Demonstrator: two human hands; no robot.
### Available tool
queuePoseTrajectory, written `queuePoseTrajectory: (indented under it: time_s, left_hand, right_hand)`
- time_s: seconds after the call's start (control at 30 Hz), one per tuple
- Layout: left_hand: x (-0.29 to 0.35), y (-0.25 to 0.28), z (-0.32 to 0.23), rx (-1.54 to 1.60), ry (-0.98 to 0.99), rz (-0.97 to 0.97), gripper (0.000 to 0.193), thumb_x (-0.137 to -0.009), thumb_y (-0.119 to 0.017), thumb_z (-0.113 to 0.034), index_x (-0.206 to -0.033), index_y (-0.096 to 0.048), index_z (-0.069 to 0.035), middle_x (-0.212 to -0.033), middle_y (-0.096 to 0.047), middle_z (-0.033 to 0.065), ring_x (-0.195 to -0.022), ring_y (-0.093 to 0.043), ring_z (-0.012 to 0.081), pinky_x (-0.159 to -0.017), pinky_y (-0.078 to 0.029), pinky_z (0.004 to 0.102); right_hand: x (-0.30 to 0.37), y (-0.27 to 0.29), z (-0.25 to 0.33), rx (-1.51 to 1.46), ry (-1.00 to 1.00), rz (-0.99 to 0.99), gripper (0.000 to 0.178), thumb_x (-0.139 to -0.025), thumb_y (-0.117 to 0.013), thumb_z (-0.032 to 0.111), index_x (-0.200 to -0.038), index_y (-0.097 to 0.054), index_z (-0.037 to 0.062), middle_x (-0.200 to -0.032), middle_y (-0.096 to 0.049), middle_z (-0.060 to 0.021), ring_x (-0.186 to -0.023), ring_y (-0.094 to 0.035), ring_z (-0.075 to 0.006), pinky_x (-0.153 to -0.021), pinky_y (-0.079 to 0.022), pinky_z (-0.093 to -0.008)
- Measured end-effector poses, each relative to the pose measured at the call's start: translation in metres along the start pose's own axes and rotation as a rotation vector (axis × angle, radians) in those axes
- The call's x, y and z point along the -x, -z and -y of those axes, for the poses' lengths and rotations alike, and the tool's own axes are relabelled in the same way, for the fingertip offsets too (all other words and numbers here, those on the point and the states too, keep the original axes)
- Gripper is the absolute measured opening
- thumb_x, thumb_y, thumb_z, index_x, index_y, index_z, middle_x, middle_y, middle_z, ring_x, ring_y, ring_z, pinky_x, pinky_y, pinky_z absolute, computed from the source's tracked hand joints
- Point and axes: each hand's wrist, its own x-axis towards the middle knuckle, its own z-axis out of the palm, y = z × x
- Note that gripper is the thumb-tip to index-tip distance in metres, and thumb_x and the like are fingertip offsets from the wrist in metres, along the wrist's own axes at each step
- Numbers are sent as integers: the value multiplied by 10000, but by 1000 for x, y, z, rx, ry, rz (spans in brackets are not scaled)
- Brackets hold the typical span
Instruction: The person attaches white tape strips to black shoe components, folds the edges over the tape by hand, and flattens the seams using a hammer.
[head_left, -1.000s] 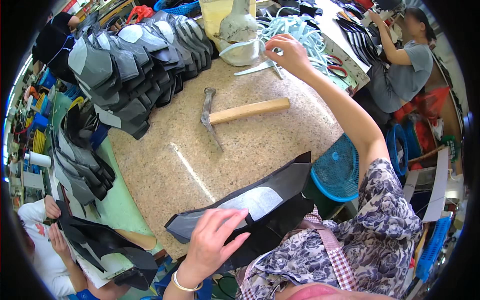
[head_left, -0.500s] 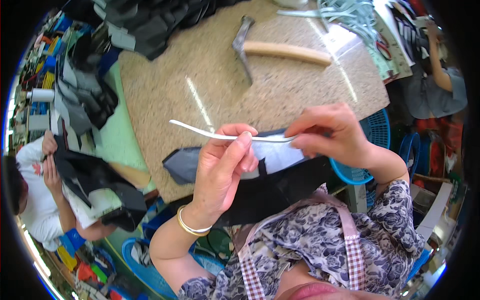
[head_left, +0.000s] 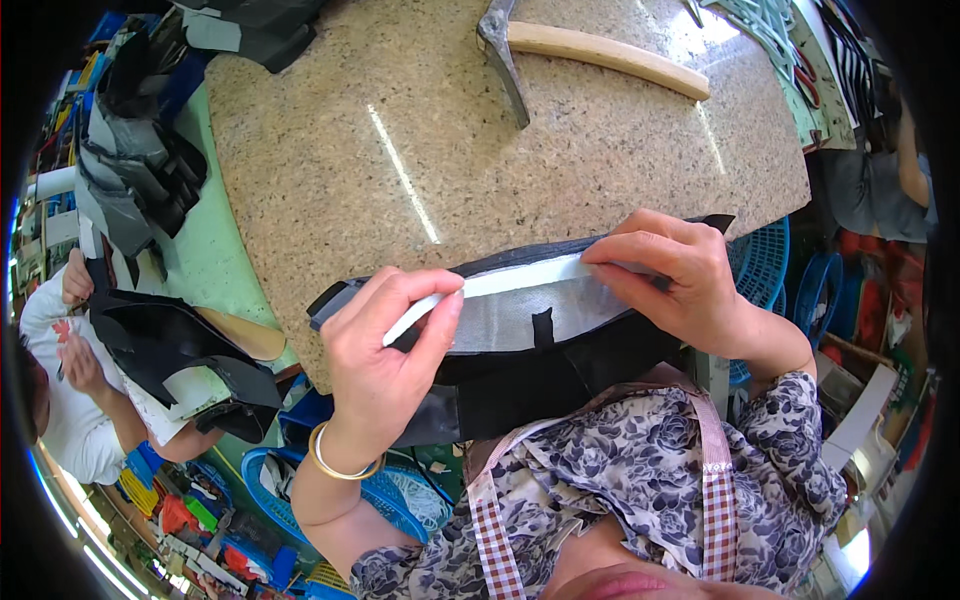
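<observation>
Here, thin white strip (head_left: pixel 520 280) w/ curled left end lies along black shoe piece (head_left: pixel 540 375); left hand (head_left: pixel 385 365) pinches it, right hand (head_left: pixel 675 280) presses it.

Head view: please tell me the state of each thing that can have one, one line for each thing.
White strip: stretched between both hands, laid along the dark piece's upper edge.
Dark shoe-upper piece: lying at the table edge, partly hanging off.
Hammer: lying flat, untouched.
Left hand: pinching the strip's end.
Right hand: pressing the strip down.

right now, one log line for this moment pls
left hand: pinching white strip | right hand: pressing strip onto black piece | hammer: on stone table, untouched
</observation>
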Motion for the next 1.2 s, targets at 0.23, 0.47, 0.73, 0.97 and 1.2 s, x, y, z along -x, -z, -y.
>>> queuePoseTrajectory:
  time_s: [0.23,0.47,0.73,0.97,1.2]
  left_hand:
    - [-6,-5,7,-329,-183,50,199,-739,-726,18,-919,-695,-60,-765,-597,60,-607,-561,172,-508,-419,272]
    - [-16,-6,1,-632,-459,148,451,-700,-694,11,-1084,-743,-220,-1000,-634,22,-750,-541,195,-586,-479,305]
    - [-19,-11,2,-614,-463,195,464,-698,-715,-1,-1091,-745,-245,-1010,-631,0,-730,-525,186,-587,-473,291]
    - [-9,-8,3,-667,-321,77,416,-723,-736,-60,-1122,-722,-175,-907,-581,15,-710,-521,181,-546,-445,308]
    - [-5,9,7,-611,-123,-91,461,-732,-814,-138,-1151,-629,-83,-720,-553,32,-599,-519,165,-519,-432,285]
  right_hand:
    - [-3,-8,-2,153,-10,-9,215,-766,-721,-49,-967,-695,23,-805,-656,-104,-661,-658,-206,-551,-503,-284]
    - [34,13,6,253,-194,-261,179,-765,-739,-26,-933,-700,21,-818,-655,-96,-639,-655,-197,-538,-504,-279]
    - [27,21,-3,268,-328,-231,137,-774,-756,29,-885,-677,33,-764,-639,-68,-614,-643,-184,-535,-503,-280]
    - [19,51,-20,309,-529,-380,316,-726,-835,129,-926,-608,40,-624,-503,5,-563,-450,-65,-506,-383,-236]
    - [-12,-29,16,312,346,147,279,-749,-681,138,-985,-700,-9,-1152,-676,-95,-951,-650,-235,-732,-565,-292]
